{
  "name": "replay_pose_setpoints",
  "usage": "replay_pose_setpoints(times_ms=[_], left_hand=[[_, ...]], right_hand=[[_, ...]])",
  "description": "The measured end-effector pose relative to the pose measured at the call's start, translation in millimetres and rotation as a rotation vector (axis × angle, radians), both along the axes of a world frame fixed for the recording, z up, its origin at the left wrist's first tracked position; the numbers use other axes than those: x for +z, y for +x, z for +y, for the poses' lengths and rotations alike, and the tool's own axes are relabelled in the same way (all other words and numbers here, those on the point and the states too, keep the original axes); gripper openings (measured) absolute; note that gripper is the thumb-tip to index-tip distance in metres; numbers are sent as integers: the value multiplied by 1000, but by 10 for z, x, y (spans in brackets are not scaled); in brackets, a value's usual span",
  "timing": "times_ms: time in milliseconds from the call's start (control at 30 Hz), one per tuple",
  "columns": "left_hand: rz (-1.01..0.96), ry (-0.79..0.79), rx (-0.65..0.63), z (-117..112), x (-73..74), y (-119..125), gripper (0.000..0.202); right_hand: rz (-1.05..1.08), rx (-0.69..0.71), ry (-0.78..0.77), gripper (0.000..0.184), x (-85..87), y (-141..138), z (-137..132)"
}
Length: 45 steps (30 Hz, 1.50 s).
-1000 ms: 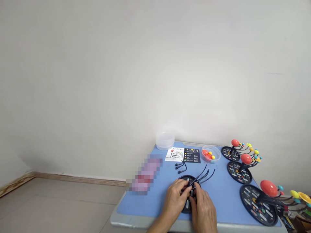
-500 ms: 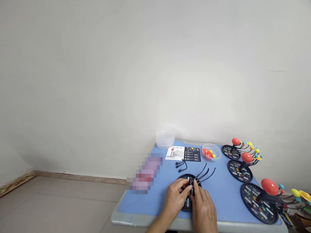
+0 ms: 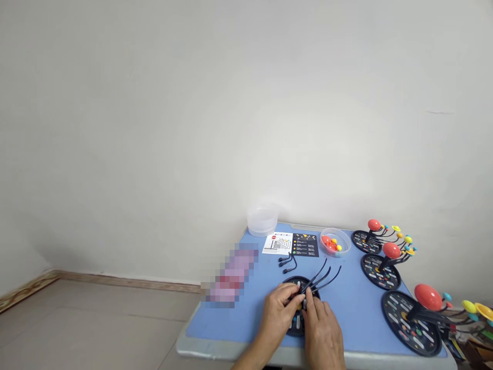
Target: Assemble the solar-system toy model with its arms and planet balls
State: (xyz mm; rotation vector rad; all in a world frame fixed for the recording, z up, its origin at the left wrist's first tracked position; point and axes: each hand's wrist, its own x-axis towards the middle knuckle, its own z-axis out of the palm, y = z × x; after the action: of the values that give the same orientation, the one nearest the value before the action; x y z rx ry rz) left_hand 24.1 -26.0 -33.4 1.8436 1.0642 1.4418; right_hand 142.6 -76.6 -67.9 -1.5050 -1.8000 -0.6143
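Note:
Both my hands close around the hub of a round black planet-model base (image 3: 296, 327) at the near edge of the blue table top (image 3: 346, 313). My left hand (image 3: 279, 313) grips the hub from the left, and my right hand (image 3: 321, 331) pinches it from the right. Several thin black curved arms (image 3: 323, 277) fan out from the hub toward the far right. The fingers hide the hub and most of the base's middle. A small bunch of loose black arms (image 3: 287, 263) lies farther off, beyond my hands.
Past the loose arms lie an instruction sheet (image 3: 277, 244) and a black printed card (image 3: 305, 245). Beside them are a transparent bowl of coloured balls (image 3: 335, 242) and a transparent tub (image 3: 262, 220). Three assembled planet models (image 3: 412, 321) stand along the right. A pixelated object (image 3: 231, 275) lies left.
My hands stay on the hub, with my left hand slightly lower. The base and arms hardly shift, and the view is nearly steady.

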Motion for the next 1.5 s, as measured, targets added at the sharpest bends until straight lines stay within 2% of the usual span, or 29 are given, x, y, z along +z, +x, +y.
replay_pose_setpoints(times_ms=[200,467,800,1033,1333,1500], left_hand=[[151,58,57,-41,65,14,15],[-15,-21,45,-56,49,11,11],[-83,81,40,-66,92,9,11],[-104,72,34,-51,137,44,12],[-147,40,39,-81,165,57,12],[-156,24,38,-82,207,78,13]], right_hand=[[-10,-20,-15,40,15,-31,-7],[-5,-25,-79,55,-48,-42,-18],[4,-14,-48,60,-27,-48,-6],[-14,-34,-49,66,-14,-57,-1],[-50,-52,-24,66,-14,-65,10],[-44,-40,-45,60,-42,-50,17]])
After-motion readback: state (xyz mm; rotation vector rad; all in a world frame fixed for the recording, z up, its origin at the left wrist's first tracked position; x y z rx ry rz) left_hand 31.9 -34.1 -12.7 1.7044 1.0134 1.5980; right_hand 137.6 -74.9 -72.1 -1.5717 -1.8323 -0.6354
